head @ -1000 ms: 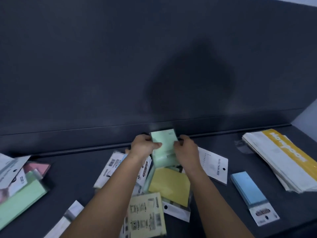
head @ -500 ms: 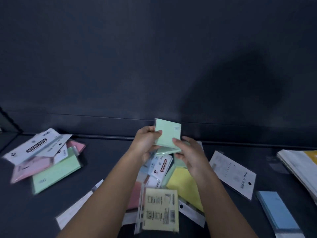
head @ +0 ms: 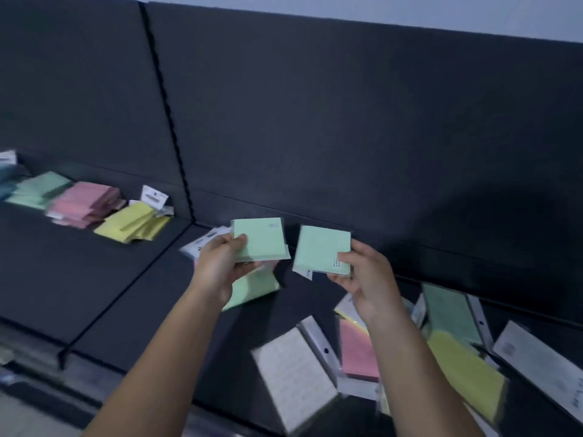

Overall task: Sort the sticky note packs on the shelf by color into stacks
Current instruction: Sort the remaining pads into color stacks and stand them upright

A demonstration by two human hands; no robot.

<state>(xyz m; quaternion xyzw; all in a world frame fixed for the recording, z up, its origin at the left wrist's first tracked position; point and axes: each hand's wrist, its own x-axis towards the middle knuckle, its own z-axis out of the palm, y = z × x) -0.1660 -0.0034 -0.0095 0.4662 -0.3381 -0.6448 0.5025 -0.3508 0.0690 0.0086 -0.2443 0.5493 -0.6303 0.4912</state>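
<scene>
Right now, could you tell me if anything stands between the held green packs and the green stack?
Yes: the yellow stack, then the pink stack, lie between the green packs and the green stack; carried above them, the way looks open.

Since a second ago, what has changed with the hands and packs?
The hands held green packs together over the loose pile; now they have parted, the left hand gripping one green pack and the right hand a second green pack. The view has swung left, so the sorted stacks show. The loose pink pack and yellow pack still lie on the shelf.
</scene>
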